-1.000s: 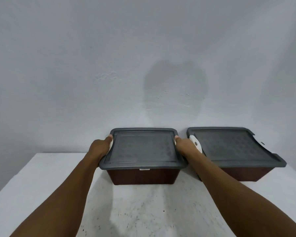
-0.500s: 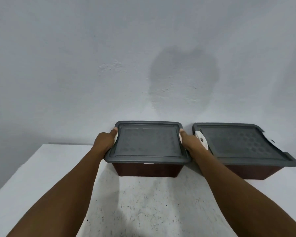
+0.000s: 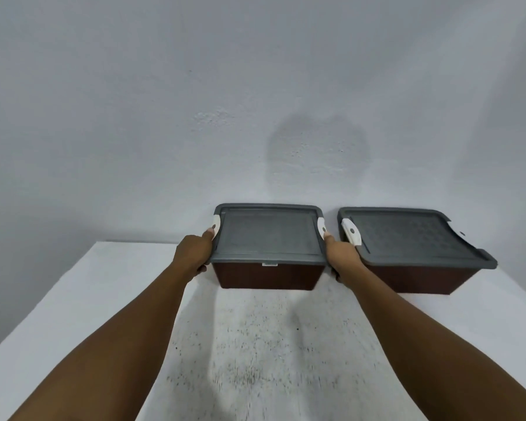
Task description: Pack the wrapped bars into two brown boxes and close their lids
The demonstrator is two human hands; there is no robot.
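Along the far edge of the worktop (image 3: 104,299), white clips (image 3: 216,223) have emerged folded onto the lid (image 3: 268,235); left grip (image 3: 195,253) and right grip (image 3: 342,256) clasp its rim, so latching looks done.

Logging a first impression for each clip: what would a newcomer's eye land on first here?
Two bare forearms reach up the frame, the left hand and right hand gripping opposite sides of the left brown box, thumbs at the white latches of its grey lid. The right brown box sits close beside it, its lid on too. Both stand at the far end of a white speckled table.
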